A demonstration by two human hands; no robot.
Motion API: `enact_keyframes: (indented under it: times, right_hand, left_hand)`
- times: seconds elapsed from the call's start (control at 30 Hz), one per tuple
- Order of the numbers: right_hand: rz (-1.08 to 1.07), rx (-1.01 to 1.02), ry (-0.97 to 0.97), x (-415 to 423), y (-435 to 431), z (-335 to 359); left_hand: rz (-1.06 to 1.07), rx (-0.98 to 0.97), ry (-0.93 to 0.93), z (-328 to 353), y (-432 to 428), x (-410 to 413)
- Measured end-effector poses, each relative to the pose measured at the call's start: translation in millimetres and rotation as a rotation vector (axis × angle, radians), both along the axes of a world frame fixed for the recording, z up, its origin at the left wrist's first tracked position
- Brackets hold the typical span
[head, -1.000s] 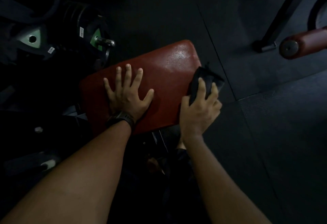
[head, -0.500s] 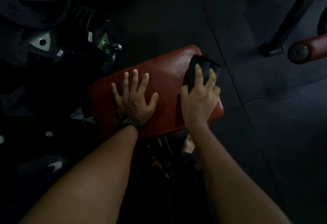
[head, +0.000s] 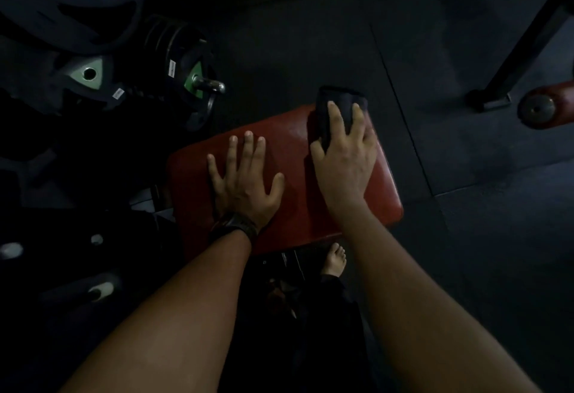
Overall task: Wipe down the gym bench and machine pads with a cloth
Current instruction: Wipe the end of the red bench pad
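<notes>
Pressing black cloth (head: pixel 337 103) onto red bench pad (head: pixel 295 156), right hand (head: pixel 344 159) flat-fingered, left hand (head: pixel 245 184) splayed alongside

Bare arms, dark watch (head: pixel 234 227).
Black strap just behind the left hand (head: pixel 245 181); right of the watch, dark trousers (head: pixel 332 315) and a bare foot (head: pixel 334 260).

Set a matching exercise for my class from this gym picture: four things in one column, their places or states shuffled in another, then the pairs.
1 left hand
2 cloth
3 weight plates
4 bare foot

A under the right hand, at the bench pad's far edge
B on the floor, by the pad's near edge
C flat on the pad, fingers spread
D racked left of the pad

Pairs: 1-C, 2-A, 3-D, 4-B
</notes>
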State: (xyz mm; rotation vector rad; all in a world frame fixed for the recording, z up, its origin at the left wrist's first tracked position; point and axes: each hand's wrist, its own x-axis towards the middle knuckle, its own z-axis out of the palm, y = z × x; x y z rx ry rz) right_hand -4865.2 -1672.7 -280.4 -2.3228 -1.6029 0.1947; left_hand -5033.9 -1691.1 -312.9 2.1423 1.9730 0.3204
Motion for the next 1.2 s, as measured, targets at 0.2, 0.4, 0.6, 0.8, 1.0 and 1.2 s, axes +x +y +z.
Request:
enact_keyframes:
  times: [0.2,0.4,0.6,0.8,1.0,1.2]
  right_hand:
    - [0.308,-0.020,0.106,-48,-23,1]
    - [0.474,-0.072,-0.058,-1,47,2]
    - [-0.061,-0.021,0.013,-24,-26,0]
    - [0.222,-0.009,0.242,-68,-92,3]
    - [0.362,0.036,0.387,-54,-85,42]
    - [0.299,0.183,0.782,-19,-90,126]
  left_hand:
    - [-0.021,0.007,0.007,-2,0,-3]
    - [0.010,-0.002,-0.027,-1,1,-1]
    - [0.008,-0.051,-0.055,-1,3,-3]
    - [-0.052,-0.137,-0.292,14,-15,-14]
    - [0.138,-0.382,-0.904,61,-39,-13]
    - [0.136,-0.271,-1.247,154,-40,35]
